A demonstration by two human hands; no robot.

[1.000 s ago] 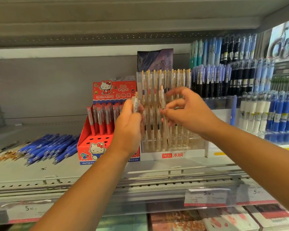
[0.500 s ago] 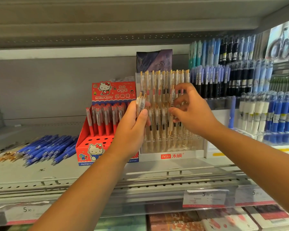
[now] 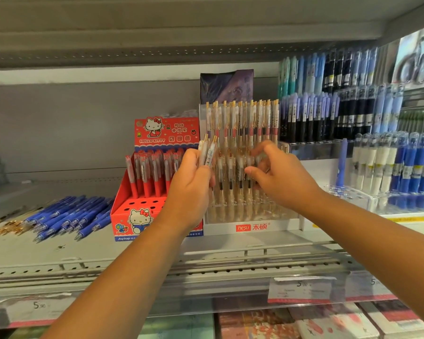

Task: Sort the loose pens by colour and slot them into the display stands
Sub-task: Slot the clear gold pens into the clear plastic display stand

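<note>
My left hand (image 3: pixel 189 192) grips a small bunch of clear pens with gold clips (image 3: pixel 207 152), held upright just left of the clear display stand (image 3: pixel 252 227). That stand holds several rows of the same clear gold-clipped pens. My right hand (image 3: pixel 282 179) reaches into the stand's middle rows, thumb and curled fingers closed around the top of one clear pen (image 3: pixel 249 165) there; the fingers are blurred. Loose blue pens (image 3: pixel 71 216) lie in a heap on the shelf at the left, with a few gold-clipped ones (image 3: pixel 8 228) beside them.
A red Hello Kitty box (image 3: pixel 142 216) of red pens stands against the clear stand's left side, with open holes in its front rows. Tiered stands of blue, black and white pens (image 3: pixel 402 167) fill the right. A price-label rail (image 3: pixel 301 287) runs along the shelf's front edge.
My right hand has dropped from the stand's upper row to its middle rows. My left hand, still holding the bunch, has stayed beside the stand.
</note>
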